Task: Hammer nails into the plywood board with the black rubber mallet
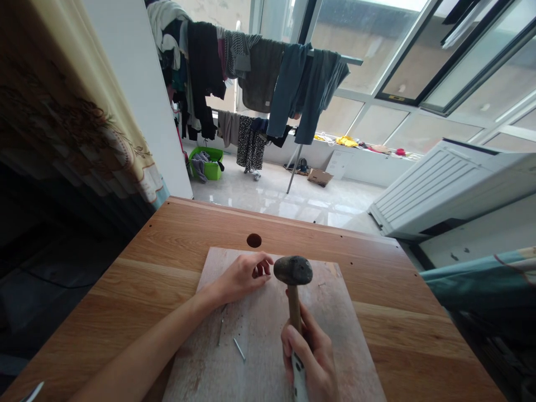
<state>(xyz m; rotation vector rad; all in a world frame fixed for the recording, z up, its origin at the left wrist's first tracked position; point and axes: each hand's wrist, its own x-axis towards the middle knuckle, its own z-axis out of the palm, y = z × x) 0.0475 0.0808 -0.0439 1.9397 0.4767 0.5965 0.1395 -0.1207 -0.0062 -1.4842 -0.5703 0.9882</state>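
Observation:
My right hand is wrapped round the handle of a hammer. Its dark, rounded head is raised in front of a pale wooden board. Over the far part of this board, my left hand has its fingers curled towards the thumb, close to the left end of the hammer head. Whatever lies between those fingertips, if anything, is hidden. A shiny nail lies loose on the board, with a darker, thin nail to its left. Right of the hammer is another small nail-like piece.
The board rests on a wooden table with a round hole near its far edge. Beyond stand a laundry rack with hanging clothes, a green basket and a white ribbed cabinet. A curtain hangs at left.

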